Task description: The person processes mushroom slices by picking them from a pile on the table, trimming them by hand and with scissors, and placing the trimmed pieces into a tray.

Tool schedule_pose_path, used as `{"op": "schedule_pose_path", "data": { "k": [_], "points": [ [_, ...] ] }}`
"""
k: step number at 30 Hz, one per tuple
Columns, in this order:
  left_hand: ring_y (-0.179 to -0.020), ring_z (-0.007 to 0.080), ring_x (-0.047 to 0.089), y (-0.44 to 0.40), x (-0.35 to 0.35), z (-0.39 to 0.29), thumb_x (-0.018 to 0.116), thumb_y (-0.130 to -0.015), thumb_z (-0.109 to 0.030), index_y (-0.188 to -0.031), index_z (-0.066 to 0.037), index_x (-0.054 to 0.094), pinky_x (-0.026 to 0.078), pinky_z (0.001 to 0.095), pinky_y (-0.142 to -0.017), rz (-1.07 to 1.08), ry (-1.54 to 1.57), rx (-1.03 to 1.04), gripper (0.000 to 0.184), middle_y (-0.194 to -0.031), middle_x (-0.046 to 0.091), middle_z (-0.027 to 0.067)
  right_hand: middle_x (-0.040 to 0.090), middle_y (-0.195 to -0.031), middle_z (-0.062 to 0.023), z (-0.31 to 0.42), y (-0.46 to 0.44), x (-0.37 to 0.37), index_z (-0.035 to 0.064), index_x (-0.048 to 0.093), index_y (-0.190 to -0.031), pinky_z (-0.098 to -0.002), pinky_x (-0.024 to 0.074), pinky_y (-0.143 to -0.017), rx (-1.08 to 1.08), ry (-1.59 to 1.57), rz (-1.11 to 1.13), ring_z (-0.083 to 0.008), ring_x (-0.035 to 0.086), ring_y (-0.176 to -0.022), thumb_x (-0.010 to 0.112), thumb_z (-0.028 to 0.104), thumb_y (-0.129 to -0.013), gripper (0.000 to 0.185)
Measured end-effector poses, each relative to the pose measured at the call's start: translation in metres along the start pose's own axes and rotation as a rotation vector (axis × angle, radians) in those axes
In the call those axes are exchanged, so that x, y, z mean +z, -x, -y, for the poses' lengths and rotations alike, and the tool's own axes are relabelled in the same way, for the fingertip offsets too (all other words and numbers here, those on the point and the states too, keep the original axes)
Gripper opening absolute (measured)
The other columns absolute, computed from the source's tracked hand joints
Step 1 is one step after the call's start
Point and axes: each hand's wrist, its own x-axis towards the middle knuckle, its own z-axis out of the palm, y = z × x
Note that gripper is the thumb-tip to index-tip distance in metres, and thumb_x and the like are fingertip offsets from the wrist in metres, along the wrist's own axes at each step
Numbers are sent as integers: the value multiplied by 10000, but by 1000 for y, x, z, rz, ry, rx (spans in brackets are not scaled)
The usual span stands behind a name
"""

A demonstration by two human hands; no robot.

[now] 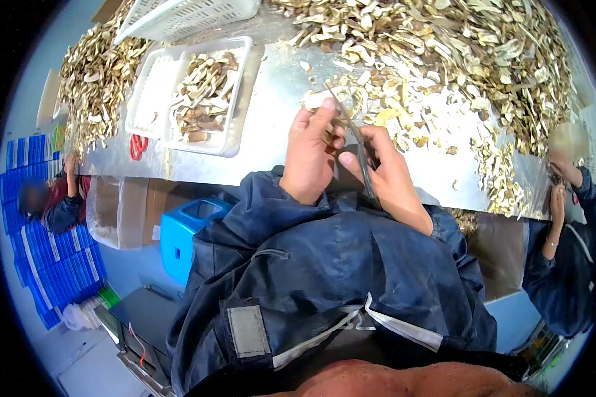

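Over the metal table [271,126], my left hand [310,155] is closed on a pale dried mushroom slice [316,99], pinched at the thumb and fingertips. My right hand [394,175] grips a long, thin, dark bladed tool [356,132]. Whether it is a knife or scissors I cannot tell. Its tip points away from me, beside the slice. Loose mushroom pieces [404,106] lie just beyond and to the right of my hands. To the left, a clear plastic tray [169,142] with two compartments holds mushroom slices [202,92] in its right compartment.
A large heap of dried mushroom slices [444,40] covers the back right; another heap [96,73] is far left. Red-handled scissors [138,147] lie by the tray, a white basket [185,20] behind it. A blue stool [189,235] stands below. Co-workers' hands [559,192] show at both sides.
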Motion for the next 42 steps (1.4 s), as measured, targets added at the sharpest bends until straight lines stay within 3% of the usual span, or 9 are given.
{"op": "schedule_pose_path", "data": {
  "k": [11, 18, 28, 31, 37, 42],
  "points": [
    [-685, 79, 545, 0, 0, -10, 638, -997, -265, -1042, -96, 599, 427, 216, -576, -19, -76, 3, 179, -838, 594, -10, 673, -874, -118, -4, -3, 1, 29, 543, -1185, -329, 487, -671, -6, 139, 9, -196, 610, -726, 697, 321, -953, 403],
    [-700, 76, 553, -10, -23, -15, 631, -1002, -251, -1016, -108, 600, 407, 222, -574, 12, -182, 69, 147, -845, 598, -13, 535, -717, -125, -8, -3, 1, 43, 527, -1123, -382, 450, -617, 6, 207, 19, -281, 564, -654, 701, 315, -940, 371],
    [-666, 80, 536, -11, -18, -12, 652, -990, -248, -960, -89, 584, 391, 228, -557, -19, -149, 69, 176, -804, 593, 5, 602, -777, -201, -13, -6, -3, 18, 519, -1128, -418, 470, -636, -39, 224, 38, -365, 609, -688, 684, 297, -959, 365],
    [-670, 88, 539, -11, -20, -13, 651, -989, -248, -964, -89, 580, 393, 236, -562, -18, -128, 38, 176, -805, 591, 11, 598, -746, -154, -12, -6, -5, 13, 524, -1124, -385, 458, -608, -72, 198, 40, -296, 606, -659, 686, 312, -961, 377],
    [-710, 121, 538, -11, -39, -34, 597, -1001, -274, -989, -117, 545, 388, 262, -581, -5, -166, 52, 166, -857, 562, 30, 524, -693, 5, -24, -11, -10, 50, 556, -1131, -258, 353, -487, 163, -91, 25, -77, 480, -566, 672, 345, -977, 352],
    [-713, 137, 551, -6, -63, -60, 550, -1012, -282, -988, -123, 539, 402, 284, -587, -61, -97, 119, 162, -851, 575, 39, 475, -629, 32, -30, -16, -11, 45, 566, -1150, -217, 277, -428, 215, -378, 5, -49, 389, -458, 615, 256, -1014, 256]
  ]
}}
